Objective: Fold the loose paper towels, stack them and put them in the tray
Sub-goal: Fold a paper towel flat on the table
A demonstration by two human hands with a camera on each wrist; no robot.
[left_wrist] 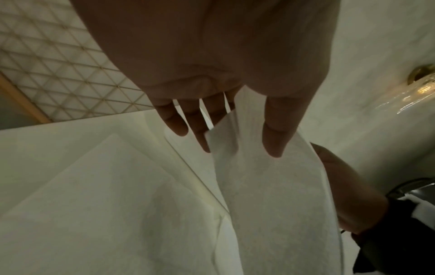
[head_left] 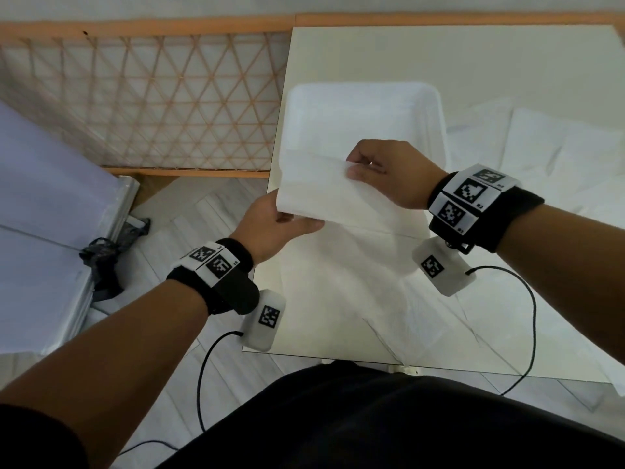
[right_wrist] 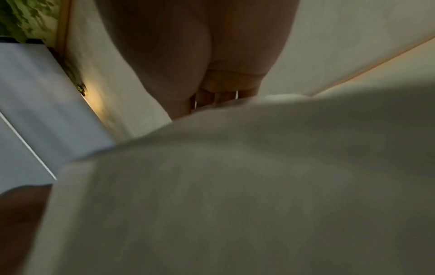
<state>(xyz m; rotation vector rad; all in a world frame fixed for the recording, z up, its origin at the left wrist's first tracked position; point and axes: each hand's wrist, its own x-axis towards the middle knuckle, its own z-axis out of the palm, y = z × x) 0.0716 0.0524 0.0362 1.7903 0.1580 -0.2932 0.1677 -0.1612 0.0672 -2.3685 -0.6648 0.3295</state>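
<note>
Two hands are holding one paper towel (head_left: 324, 201) up above the table's (head_left: 473, 69) left edge: the left hand (head_left: 274, 228) is pinching its near-left corner, the right hand (head_left: 389, 174) its far corner. Behind it, the white tray (head_left: 429, 106) is sitting with folded towels (head_left: 338, 143) seemingly inside, and loose towels (head_left: 548, 154) are lying spread to the right.

A plain white paper towel (head_left: 324, 194) is seen against a white tray (head_left: 365, 96), and further white sheets (head_left: 554, 147) are spread on a pale cream table (head_left: 439, 55). Black wristbands (head_left: 514, 214) are fitted with white tags printed in black-and-white square codes, and black cables (head_left: 531, 309) are attached to them. A light wooden lattice (head_left: 152, 103) of triangles is set in an orange-brown frame, the floor (head_left: 176, 218) is patterned in pale grey herringbone, and black clothing (head_left: 372, 428) is shown at the bottom.
</note>
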